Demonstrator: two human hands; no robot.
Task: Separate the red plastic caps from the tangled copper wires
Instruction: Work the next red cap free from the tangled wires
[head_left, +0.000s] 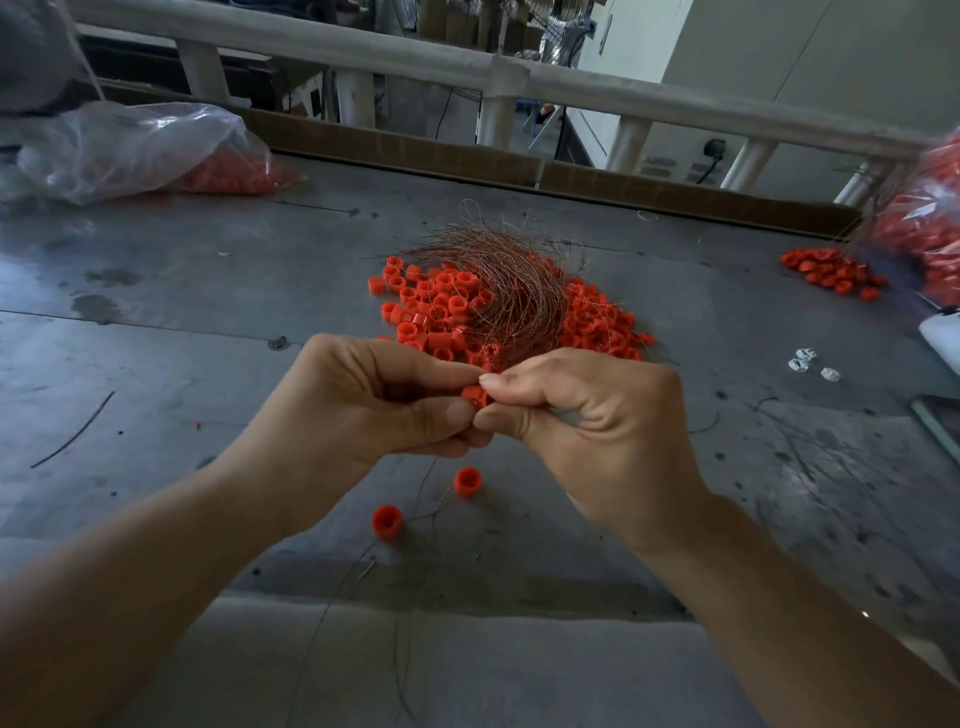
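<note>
A pile of red plastic caps (441, 306) lies mid-table with a tangled bunch of thin copper wires (514, 280) over it. My left hand (374, 400) and my right hand (592, 415) meet just in front of the pile. Both pinch at one red cap (475, 395) between their fingertips, with wire strands running from it up into the tangle. Two loose red caps, one (467, 481) and another (387, 521), lie on the table below my hands, beside a thin wire strand.
A clear plastic bag of red caps (156, 150) lies at far left, another bag (930, 228) at far right with a small cap heap (831, 270) beside it. A few white pieces (805, 361) lie right. A cardboard strip and railing (493, 67) border the grey table's far edge.
</note>
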